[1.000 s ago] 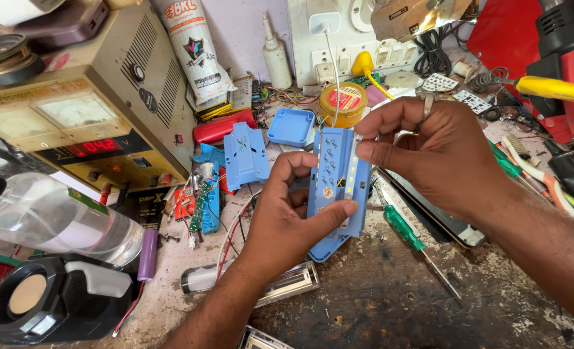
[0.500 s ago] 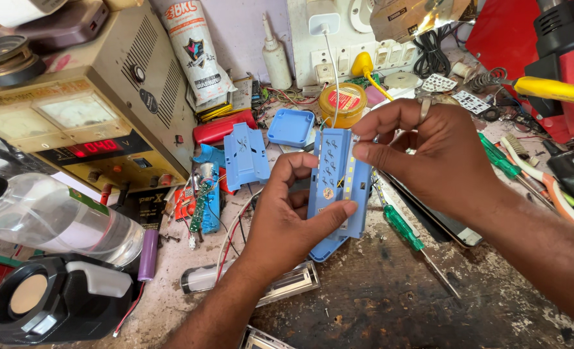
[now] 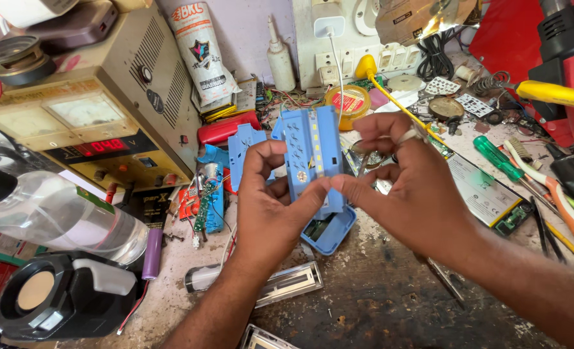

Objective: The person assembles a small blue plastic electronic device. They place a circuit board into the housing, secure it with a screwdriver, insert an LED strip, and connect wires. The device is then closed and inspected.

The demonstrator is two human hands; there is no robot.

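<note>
Both hands, left (image 3: 267,210) and right (image 3: 416,194), gripped the opened blue casing (image 3: 313,158); its other blue part (image 3: 243,152) lay unassembled on the table (image 3: 390,304).

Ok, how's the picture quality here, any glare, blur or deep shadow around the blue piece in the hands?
Head view: even daylight, soft shadows only. The blue casing between the left hand and right hand is sharp. The plastic bottle shows bright glare, and the red display on the power supply glows but stays readable. Edges bend slightly from the wide lens.
</note>
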